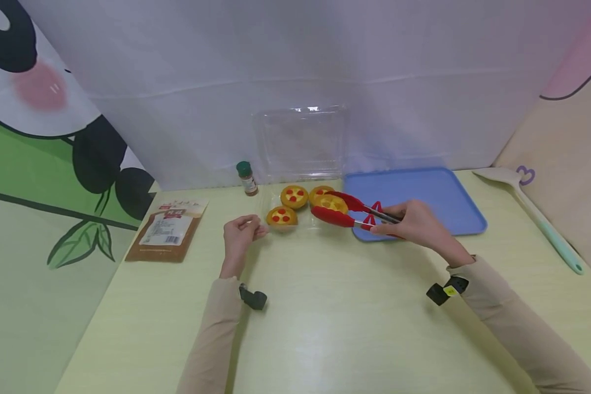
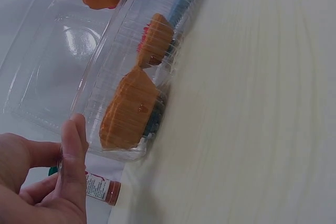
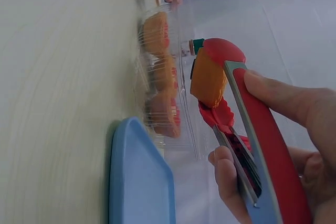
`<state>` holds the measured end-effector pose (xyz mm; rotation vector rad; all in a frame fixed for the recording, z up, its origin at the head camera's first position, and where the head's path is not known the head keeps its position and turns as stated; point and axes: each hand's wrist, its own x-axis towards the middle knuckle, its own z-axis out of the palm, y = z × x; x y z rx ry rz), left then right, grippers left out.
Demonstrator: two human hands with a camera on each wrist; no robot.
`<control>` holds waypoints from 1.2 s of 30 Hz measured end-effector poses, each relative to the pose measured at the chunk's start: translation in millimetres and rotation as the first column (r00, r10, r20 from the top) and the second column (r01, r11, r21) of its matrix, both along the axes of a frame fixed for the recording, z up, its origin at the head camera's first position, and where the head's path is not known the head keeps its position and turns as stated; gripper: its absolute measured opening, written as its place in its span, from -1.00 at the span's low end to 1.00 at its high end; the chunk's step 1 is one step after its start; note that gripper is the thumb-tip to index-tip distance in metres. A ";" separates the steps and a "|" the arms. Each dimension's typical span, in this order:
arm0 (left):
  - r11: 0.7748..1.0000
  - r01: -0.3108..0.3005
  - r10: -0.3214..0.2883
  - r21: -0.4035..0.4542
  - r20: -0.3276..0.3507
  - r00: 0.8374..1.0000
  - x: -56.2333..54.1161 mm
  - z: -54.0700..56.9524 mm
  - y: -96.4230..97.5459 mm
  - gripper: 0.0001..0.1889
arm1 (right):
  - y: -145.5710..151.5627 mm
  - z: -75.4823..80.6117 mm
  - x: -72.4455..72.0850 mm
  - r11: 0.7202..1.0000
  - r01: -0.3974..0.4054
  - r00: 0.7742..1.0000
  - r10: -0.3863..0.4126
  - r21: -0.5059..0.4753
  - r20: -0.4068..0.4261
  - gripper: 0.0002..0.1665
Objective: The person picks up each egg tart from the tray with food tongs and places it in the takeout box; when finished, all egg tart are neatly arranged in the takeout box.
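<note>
My right hand grips red-tipped tongs, their heads closed around a yellow-orange tart. In the right wrist view this tart is raised above a clear plastic box. Three more tarts with red dots, one of them at the front left, sit inside the box; the held one partly hides another in the head view. With thumb and fingers my left hand pinches the rim at the box's left front corner. Its clear lid stands raised at the back.
Right of the box lies a blue tray. A small green-capped bottle stands behind on the left, near a brown powder pouch. At the far right is a spatula with a mint handle. A white curtain borders the table's back edge.
</note>
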<state>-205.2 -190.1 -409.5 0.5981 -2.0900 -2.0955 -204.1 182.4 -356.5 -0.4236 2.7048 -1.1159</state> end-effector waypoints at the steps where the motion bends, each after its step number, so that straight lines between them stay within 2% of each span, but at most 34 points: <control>1: 1.000 0.000 0.000 0.003 -0.004 1.000 -0.2 -0.3 -0.2 -0.69 | -2.5 0.3 -1.3 1.000 -0.007 1.000 0.007 0.001 0.005 -0.18; 12: 1.000 0.013 -0.013 -0.003 0.006 1.000 0.4 0.5 0.1 -0.67 | -30.0 3.1 -16.8 0.998 -0.061 0.998 0.060 0.016 0.035 -0.29; 19: 1.000 0.021 -0.021 0.004 -0.014 1.000 0.4 -1.7 -0.4 -0.68 | -38.9 3.7 -22.5 0.997 -0.075 0.996 0.074 0.011 0.055 -0.34; 26: 1.000 0.013 -0.013 -0.014 -0.012 1.000 -0.5 -2.1 -0.7 -0.70 | -42.5 5.2 -28.6 0.996 -0.083 0.995 0.081 0.024 0.062 -0.61; 28: 1.000 0.016 -0.016 -0.015 -0.009 1.000 -1.1 -2.5 -1.5 -0.69 | -44.3 6.1 -30.6 0.996 -0.079 0.995 0.077 0.035 0.059 -0.64; 30: 1.000 0.015 -0.015 -0.009 -0.013 1.000 -1.4 -2.4 -2.2 -0.69 | -46.8 7.3 -32.6 0.995 -0.081 0.995 0.078 0.051 0.055 -0.65; 35: 1.000 0.020 -0.020 0.011 -0.018 1.000 0.0 -0.2 -1.9 -0.67 | -54.1 10.6 -37.1 0.991 -0.100 0.994 0.096 0.086 0.043 -0.47; 36: 1.000 0.023 -0.022 0.013 -0.017 1.000 0.3 -0.2 -1.5 -0.67 | -55.2 11.1 -37.4 0.991 -0.100 0.994 0.097 0.094 0.043 -0.49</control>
